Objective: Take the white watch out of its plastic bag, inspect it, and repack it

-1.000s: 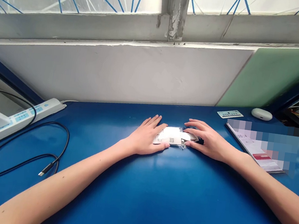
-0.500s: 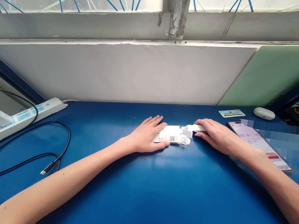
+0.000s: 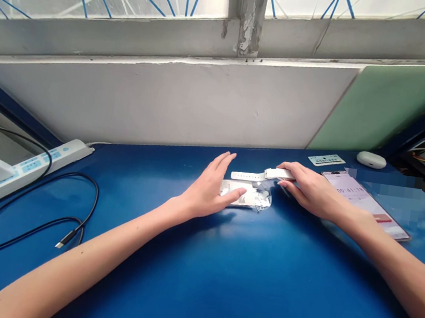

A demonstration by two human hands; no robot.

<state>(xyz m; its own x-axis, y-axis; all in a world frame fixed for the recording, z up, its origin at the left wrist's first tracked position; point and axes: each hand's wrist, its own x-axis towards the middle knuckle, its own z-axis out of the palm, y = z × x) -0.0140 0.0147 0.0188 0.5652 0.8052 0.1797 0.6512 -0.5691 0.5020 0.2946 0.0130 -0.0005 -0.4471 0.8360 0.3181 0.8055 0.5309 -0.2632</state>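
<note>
A white watch strap (image 3: 248,176) with a row of holes stretches to the left from my right hand (image 3: 308,191). The thumb and fingers of that hand pinch its thicker right end, and part of the strap is hidden there. Just below the strap, a white labelled card in a clear plastic pouch (image 3: 250,199) lies on the table. My left hand (image 3: 209,187) is open over the pouch's left part, fingers stretched up and thumb across the card. A shadow shows under this hand; whether it touches the pouch I cannot tell.
On the blue table (image 3: 196,282) a phone (image 3: 367,204) showing a timer lies right of my right hand. Behind it are a small printed card (image 3: 326,160) and a white earbud case (image 3: 371,159). A power strip (image 3: 30,171) and a coiled black cable (image 3: 91,205) occupy the left.
My left hand has lifted and tilted up off the pouch, uncovering more of it. The strap in my right hand now extends left above the pouch, with its holes in view.
</note>
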